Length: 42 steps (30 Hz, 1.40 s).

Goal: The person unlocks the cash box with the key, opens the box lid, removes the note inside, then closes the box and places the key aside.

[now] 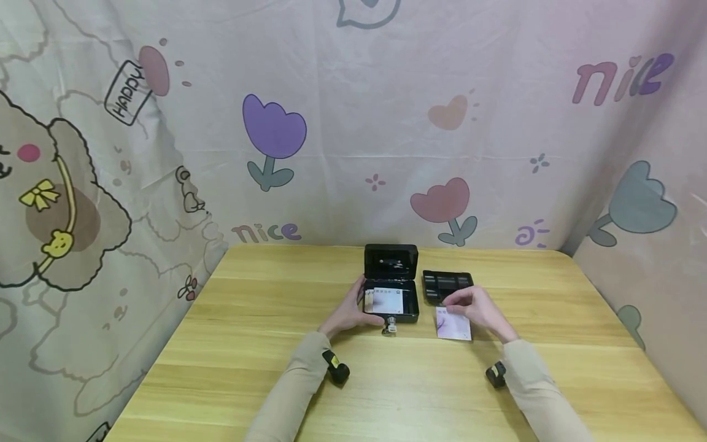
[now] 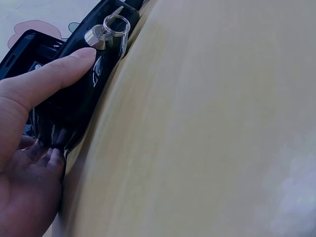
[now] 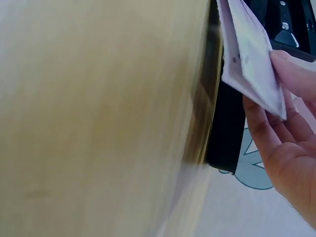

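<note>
Hands point(image 1: 353, 310) flank black lidded box point(image 1: 391, 288), open.

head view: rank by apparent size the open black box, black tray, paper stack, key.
1. open black box, lid up
2. black tray and paper stack under the right hand: look alike, both partly hidden, so unranked
3. key at the box front, near the left hand
</note>
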{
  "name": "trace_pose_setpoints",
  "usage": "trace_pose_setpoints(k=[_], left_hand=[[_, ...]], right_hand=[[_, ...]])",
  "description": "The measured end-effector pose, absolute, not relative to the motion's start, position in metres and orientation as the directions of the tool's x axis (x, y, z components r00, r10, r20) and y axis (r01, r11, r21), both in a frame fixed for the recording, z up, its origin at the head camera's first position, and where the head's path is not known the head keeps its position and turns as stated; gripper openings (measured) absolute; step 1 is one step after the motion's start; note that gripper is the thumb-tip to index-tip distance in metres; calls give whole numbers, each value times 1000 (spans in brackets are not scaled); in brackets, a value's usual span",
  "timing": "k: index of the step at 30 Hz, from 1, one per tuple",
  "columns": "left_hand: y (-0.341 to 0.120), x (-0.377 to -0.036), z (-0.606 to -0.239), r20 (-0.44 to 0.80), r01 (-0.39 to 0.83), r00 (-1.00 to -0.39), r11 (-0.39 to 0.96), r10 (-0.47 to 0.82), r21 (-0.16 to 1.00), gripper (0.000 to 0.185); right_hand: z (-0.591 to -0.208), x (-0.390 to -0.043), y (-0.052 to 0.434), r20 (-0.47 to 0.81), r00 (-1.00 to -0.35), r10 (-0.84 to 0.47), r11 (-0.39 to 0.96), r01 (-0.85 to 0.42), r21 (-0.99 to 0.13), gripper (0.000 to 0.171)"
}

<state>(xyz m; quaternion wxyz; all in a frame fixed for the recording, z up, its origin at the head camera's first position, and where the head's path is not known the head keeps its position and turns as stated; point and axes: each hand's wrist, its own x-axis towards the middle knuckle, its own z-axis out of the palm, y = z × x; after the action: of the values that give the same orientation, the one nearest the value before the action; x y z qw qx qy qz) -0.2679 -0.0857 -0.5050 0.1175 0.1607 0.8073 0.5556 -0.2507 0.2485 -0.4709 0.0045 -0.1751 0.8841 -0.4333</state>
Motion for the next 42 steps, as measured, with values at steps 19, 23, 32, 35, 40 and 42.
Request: trace_pose_setpoints(k=[19,23,32,35,40,42], left_hand=[[-86,-269,-507,-1,139,-925,342,379,929,126],[-86,-270,-508,8,147,-924,335,382,930,126],[-86,-270,-508,10,151,-924,340,383,928,127],[-86,-270,-508,7,148,-924,343,381,928,127],[-85,-270,-508,7,147,-924,338,383,930,126],[-85,-269,-508,6,146,-923,337,384,930,126]], right_hand=[[-474,-251,239,133,-939,-318,715,-330,-616,15],[-474,-251,236,132,-936,-327,715,-336,-613,14],[-476,-254,235,139,-934,-328,696,-338,-633,12],[-477,-253,235,134,-940,-314,698,-325,-638,12],[-479,-253,236,142,-939,-315,704,-331,-629,12],[-480,-254,237,146,-936,-321,704,-339,-625,12]])
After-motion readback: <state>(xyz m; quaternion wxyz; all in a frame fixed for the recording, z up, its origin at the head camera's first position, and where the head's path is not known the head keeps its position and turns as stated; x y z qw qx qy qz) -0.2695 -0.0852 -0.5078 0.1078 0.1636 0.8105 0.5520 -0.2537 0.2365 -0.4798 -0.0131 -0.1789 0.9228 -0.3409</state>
